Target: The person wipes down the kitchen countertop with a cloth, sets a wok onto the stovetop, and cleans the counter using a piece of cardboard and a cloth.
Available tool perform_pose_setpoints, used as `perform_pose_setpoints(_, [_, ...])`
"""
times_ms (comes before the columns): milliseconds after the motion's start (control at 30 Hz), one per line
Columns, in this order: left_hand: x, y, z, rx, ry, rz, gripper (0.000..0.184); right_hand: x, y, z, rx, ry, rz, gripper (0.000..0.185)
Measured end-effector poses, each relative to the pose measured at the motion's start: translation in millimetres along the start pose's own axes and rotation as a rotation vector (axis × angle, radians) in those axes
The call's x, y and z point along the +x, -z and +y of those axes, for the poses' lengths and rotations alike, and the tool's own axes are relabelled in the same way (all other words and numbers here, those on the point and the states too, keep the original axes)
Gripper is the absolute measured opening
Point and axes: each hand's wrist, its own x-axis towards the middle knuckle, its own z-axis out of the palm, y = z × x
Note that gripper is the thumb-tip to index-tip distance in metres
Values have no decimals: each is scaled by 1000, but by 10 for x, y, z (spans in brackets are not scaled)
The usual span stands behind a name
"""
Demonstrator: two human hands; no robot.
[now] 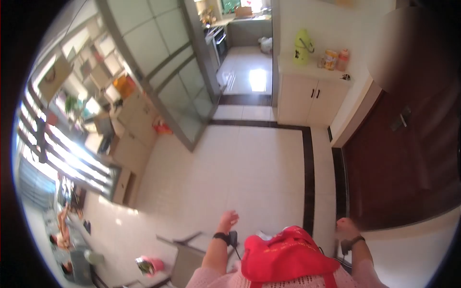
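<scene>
My left hand (228, 221) is held out over the pale tiled floor, its fingers loosely apart and nothing in them. On the right, my right hand (345, 227) is near the foot of the dark red door; its fingers are smeared by motion, so their pose is unclear. Both wrists wear dark bands with small dark devices. A red cloth item (288, 254) with yellow lettering and straps lies against my pink knit top, between my forearms. Neither hand touches it.
A grey chair (187, 261) and a pink bin (151, 265) stand at lower left. Two people sit on a grey sofa far left. A white cabinet (312, 96) holds a green jug (301, 48). The sliding glass door (168, 72) borders the kitchen opening; the red door (398, 163) is right.
</scene>
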Motion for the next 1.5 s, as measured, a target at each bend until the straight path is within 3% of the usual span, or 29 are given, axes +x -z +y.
perform_pose_setpoints(100, [299,290,618,144,10,19,33,477,-226,-375,38,9,52,22])
perform_pose_setpoints(200, [865,785,1229,212,90,120,35,857,-412,-1030,7,-85,-89,22])
perform_pose_setpoints(267, [1132,1073,1764,302,129,177,36,1600,-644,-821,18,-83,-310,23])
perform_pose_setpoints(333, [1317,1266,2298,373,175,320,34,2030,-738,-910,236,-271,-337,26])
perform_pose_setpoints(400, [1446,1354,2927,399,150,380,24,2532,-753,-1536,-86,-321,-279,24])
perform_pose_setpoints(433, [1516,1394,3264,386,130,354,23,3038,-913,-1486,96,-373,-212,17])
perform_pose_setpoints(533, [1793,1491,4233,415,55,312,26,3795,-845,-2664,-34,-214,-73,21])
perform_pose_setpoints(600, [2016,1493,4996,488,-77,286,28,4403,-862,-3421,-235,26,-133,20])
perform_pose_setpoints(700, [2105,953,6020,555,-294,296,33,5187,-916,-4590,-202,204,-86,24])
perform_pose_setpoints(767, [2269,587,6509,531,-303,236,35,5476,-975,-5576,-225,203,-92,26])
perform_pose_setpoints(800, [2436,455,6728,520,-314,202,36,5675,-1081,-5896,-154,321,-97,26])
perform_pose_setpoints(833, [2684,326,6956,516,-256,156,36,5869,-1158,-6220,-80,441,-98,26])
perform_pose_setpoints(933, [3491,90,7437,538,-135,44,36,6171,-1299,-7119,5,405,-213,25])
perform_pose_setpoints(1033, [4417,-200,8098,608,-146,-25,36,6497,-1347,-7686,72,118,-237,22])
perform_pose_setpoints(1133, [4919,-797,8868,575,-174,-98,35,6955,-1263,-7810,62,-192,-248,20])
perform_pose_setpoints(1333, [5979,-2006,10209,508,-231,-247,31,7414,-1016,-8530,518,-196,-28,16])
perform_pose_setpoints(1500, [6851,-2816,11093,531,-226,-327,31,8485,-941,-8916,619,-332,-191,23])
